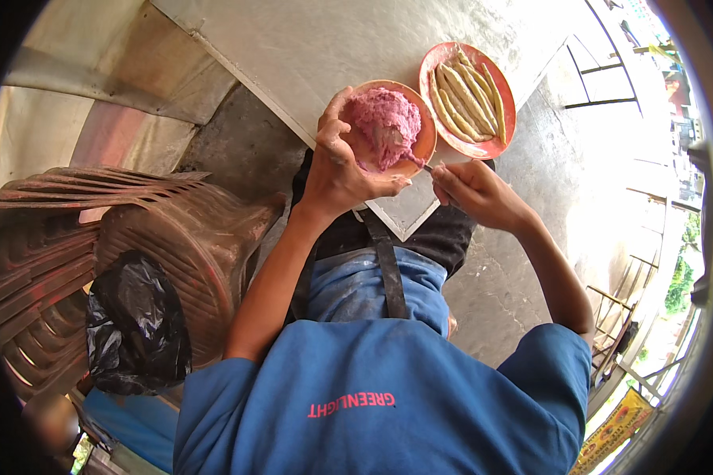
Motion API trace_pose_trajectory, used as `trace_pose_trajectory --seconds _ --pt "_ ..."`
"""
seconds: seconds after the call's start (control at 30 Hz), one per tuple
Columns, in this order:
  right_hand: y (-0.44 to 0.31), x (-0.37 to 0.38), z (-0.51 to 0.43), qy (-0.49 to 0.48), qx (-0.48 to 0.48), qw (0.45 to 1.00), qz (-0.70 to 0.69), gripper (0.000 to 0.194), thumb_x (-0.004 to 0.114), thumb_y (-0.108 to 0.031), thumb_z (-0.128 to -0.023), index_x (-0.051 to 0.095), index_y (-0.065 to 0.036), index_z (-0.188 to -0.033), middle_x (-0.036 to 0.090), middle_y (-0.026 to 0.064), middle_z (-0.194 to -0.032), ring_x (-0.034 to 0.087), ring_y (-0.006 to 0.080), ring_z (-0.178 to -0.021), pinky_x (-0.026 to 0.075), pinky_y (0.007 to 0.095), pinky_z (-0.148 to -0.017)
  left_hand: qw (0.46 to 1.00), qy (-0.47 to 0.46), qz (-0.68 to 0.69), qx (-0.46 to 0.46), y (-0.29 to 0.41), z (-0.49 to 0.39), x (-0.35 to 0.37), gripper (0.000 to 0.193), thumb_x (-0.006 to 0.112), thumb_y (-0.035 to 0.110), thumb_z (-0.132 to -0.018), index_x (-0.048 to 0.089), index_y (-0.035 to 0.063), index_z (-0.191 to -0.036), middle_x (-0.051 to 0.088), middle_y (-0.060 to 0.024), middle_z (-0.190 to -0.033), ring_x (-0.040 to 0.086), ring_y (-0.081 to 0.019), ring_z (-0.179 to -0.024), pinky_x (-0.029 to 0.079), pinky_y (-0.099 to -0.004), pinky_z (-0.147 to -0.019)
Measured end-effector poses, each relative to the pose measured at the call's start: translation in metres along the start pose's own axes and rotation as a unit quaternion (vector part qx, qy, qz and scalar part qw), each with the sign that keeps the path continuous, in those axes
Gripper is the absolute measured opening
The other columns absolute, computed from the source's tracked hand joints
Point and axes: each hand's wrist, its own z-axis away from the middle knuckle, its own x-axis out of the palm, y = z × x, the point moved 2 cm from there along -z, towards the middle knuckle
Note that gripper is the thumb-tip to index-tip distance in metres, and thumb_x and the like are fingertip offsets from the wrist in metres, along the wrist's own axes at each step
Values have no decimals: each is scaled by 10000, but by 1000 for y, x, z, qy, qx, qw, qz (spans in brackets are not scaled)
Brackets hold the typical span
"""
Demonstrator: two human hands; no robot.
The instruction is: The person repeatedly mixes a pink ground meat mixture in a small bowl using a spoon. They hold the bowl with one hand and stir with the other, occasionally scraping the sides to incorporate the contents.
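My left hand (341, 160) grips the rim of a round orange bowl (429, 133), its thumb near the front edge and its fingers around the left side. A lumpy mound of pink-purple mash or dough (392, 119) fills much of the bowl. Pinched in my right hand (475, 193) is the handle of a utensil (428, 168), probably a spoon; its far end is coated in the pink mixture. Just beyond the bowl, to the right, a red-orange plate (509, 101) carries several long, pale yellow-green strips (466, 98), perhaps pods or peeled pieces.
Beneath the dishes, a grey tabletop (261, 35) with a pale edge points its corner at my lap. Stacked brown plastic chairs (172, 237) stand on the left, a black plastic bag (139, 326) on them. Metal frames (609, 68) line the bright right side of the concrete floor (511, 285).
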Motion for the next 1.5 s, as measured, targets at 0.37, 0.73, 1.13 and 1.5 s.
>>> trace_pose_trajectory --seconds 0.37,0.73,1.13,1.5 --pt "-17 10 -4 167 -89 920 345 198 574 -63 -958 561 -4 -769 593 192 -654 640 372 -620 515 495 -594 999 -7 -1 -41 -2 2 0 1147 1029 353 -579 179 141 -1318 353 -320 -1495 522 -475 -1323 525 -516 -1073" --pt "-10 19 -24 131 -141 887 420 76 614 -16 -800 661 9 -746 662 221 -681 704 373 -654 552 476 -594 999 -10 -5 -40 8 -7 -1 1255 1036 290 -594 161 -13 -1442 406 -302 -1472 585 -352 -1292 521 -444 -1118" --pt "-85 -31 36 199 -18 914 353 223 577 -117 -997 589 14 -817 580 215 -655 605 356 -574 460 486 -607 993 -107 -43 -34 -6 -11 -34 1313 1046 371 -530 171 83 -1465 334 -292 -1588 462 -464 -1401 462 -499 -1148" --pt "-74 -65 -31 158 -215 816 513 200 620 -51 -986 675 -22 -1175 730 160 -954 713 271 -688 560 394 -623 985 -99 -78 -117 17 -18 -51 1397 1053 368 -515 111 77 -1505 191 -404 -1615 249 -532 -1515 294 -588 -1247"
